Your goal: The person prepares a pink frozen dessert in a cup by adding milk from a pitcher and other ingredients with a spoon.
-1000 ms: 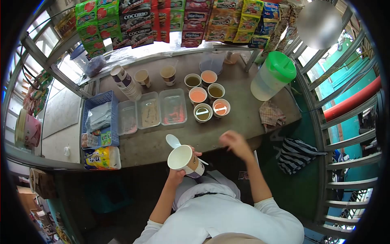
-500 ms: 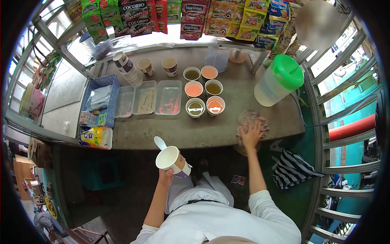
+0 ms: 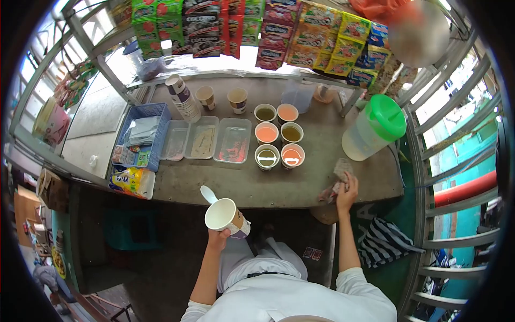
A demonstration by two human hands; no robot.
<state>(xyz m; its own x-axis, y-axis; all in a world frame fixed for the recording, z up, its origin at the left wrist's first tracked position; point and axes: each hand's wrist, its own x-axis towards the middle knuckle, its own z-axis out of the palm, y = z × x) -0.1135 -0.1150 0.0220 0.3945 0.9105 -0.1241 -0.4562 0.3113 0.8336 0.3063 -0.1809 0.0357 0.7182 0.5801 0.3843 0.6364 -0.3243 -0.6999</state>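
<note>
My left hand [image 3: 218, 238] is closed around a paper cup [image 3: 236, 222] in front of the table edge. The cup tilts, and its white inside looks empty. A white plastic spoon [image 3: 208, 194] sticks up past the cup's far rim; its handle is hidden. At the table's front right, my right hand [image 3: 347, 194] grips a crumpled, patterned cloth [image 3: 343, 169] that rests on the tabletop. Left of and beyond the cloth stand several paper cups filled with orange drink [image 3: 293, 155] and dark greenish drink [image 3: 266, 157], in two columns.
A pitcher with a green lid [image 3: 374, 129] stands at the right. Three clear plastic containers [image 3: 233, 140], a blue basket [image 3: 161, 137] and stacked paper cups [image 3: 184, 99] occupy the left side. Drink sachets [image 3: 276, 35] hang above the back edge. A striped bag [image 3: 387, 242] lies below, right.
My right hand has turned from lying flat on the cloth to gripping it, and has shifted slightly right. The cloth is now bunched up. My left hand still holds the cup. The view has shifted.
</note>
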